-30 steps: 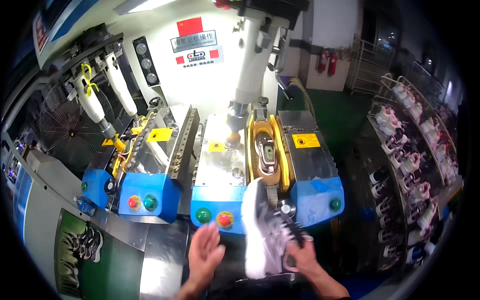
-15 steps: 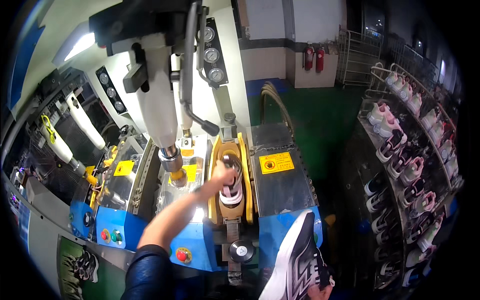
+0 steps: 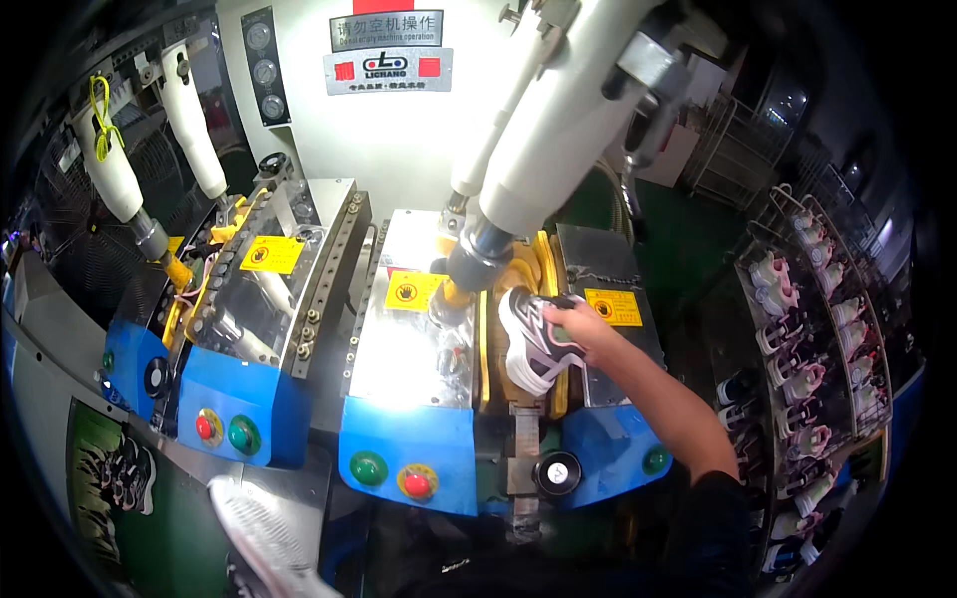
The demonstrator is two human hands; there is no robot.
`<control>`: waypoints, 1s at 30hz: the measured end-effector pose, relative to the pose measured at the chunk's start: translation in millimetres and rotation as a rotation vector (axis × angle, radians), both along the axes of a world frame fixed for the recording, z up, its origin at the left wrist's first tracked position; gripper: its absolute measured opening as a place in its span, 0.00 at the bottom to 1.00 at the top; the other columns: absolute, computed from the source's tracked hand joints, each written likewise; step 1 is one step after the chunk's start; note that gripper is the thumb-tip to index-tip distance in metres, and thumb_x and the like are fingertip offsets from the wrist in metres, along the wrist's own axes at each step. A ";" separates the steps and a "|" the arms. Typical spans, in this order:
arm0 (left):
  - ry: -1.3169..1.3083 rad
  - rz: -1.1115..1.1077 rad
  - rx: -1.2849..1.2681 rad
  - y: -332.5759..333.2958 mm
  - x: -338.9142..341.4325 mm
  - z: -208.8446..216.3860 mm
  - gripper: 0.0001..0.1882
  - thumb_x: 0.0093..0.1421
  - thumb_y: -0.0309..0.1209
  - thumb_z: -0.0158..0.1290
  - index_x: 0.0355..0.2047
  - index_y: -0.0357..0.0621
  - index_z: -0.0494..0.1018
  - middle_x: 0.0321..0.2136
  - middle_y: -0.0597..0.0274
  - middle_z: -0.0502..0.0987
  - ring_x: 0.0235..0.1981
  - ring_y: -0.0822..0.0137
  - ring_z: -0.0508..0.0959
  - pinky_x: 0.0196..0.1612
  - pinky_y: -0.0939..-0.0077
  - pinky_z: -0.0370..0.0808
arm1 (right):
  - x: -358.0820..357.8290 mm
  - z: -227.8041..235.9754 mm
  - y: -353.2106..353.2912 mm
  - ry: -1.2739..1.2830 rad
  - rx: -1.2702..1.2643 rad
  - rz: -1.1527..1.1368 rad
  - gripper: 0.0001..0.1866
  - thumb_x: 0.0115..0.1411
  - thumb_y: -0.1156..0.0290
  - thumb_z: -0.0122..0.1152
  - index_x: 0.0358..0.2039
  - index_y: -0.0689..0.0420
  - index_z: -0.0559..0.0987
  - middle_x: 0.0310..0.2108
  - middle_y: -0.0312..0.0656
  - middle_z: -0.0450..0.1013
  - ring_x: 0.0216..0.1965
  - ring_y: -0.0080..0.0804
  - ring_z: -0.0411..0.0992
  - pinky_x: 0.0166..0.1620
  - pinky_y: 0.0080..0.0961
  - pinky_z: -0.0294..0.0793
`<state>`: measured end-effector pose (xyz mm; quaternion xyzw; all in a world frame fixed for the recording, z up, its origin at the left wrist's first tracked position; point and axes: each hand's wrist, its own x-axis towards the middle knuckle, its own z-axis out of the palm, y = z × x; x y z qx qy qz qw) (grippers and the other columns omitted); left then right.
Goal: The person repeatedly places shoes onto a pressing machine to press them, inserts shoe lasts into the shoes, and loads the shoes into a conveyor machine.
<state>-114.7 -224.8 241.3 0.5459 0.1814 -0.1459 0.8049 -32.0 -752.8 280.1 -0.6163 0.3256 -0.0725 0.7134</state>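
My right hand (image 3: 576, 327), at the end of an arm coming in from the right, is closed on a black-and-white sneaker (image 3: 530, 349). That sneaker is tilted over the slot between the yellow pads (image 3: 548, 277) of a pressing machine, its chunky pale sole toward the left and front. A white press arm with a metal tip (image 3: 478, 261) hangs close to its left. At the lower left, a second shoe (image 3: 261, 528) shows its pale sole, smeared by motion. My left hand does not show; whether it grips that shoe is hidden.
Blue machine fronts carry red (image 3: 418, 483) and green buttons (image 3: 368, 468). A neighbouring press station (image 3: 269, 299) stands at the left. Shelves of sneakers (image 3: 797, 399) line the right. More shoes (image 3: 130, 473) sit low at the left. A black round knob (image 3: 557, 472) projects below the slot.
My view has swung left. My left hand has left the slot and dropped out of sight. My right hand has brought the black-and-white sneaker from the lower right up to the slot.
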 end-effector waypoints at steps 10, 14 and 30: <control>0.261 0.077 0.187 8.9 -20.5 -49.7 0.23 0.56 0.34 0.51 0.52 0.39 0.63 0.44 0.60 0.71 0.40 0.71 0.72 0.41 0.70 0.72 | 61.6 -7.9 28.4 0.342 -0.910 0.040 0.31 0.54 0.63 0.58 0.52 0.71 0.61 0.41 0.64 0.70 0.44 0.56 0.70 0.48 0.41 0.69; 0.314 0.077 0.231 14.5 -23.7 -52.3 0.23 0.58 0.35 0.49 0.52 0.38 0.63 0.45 0.60 0.70 0.40 0.70 0.72 0.41 0.69 0.72 | 46.7 -48.2 65.8 0.183 -1.105 -0.165 0.35 0.56 0.64 0.55 0.57 0.71 0.54 0.48 0.66 0.64 0.49 0.58 0.65 0.52 0.41 0.65; 0.436 0.035 0.219 96.4 0.9 -73.4 0.24 0.58 0.32 0.51 0.55 0.43 0.61 0.44 0.54 0.71 0.42 0.57 0.75 0.39 0.64 0.77 | -30.7 43.6 219.2 -0.156 -1.159 0.150 0.27 0.51 0.73 0.55 0.52 0.67 0.63 0.48 0.57 0.66 0.49 0.50 0.66 0.51 0.37 0.67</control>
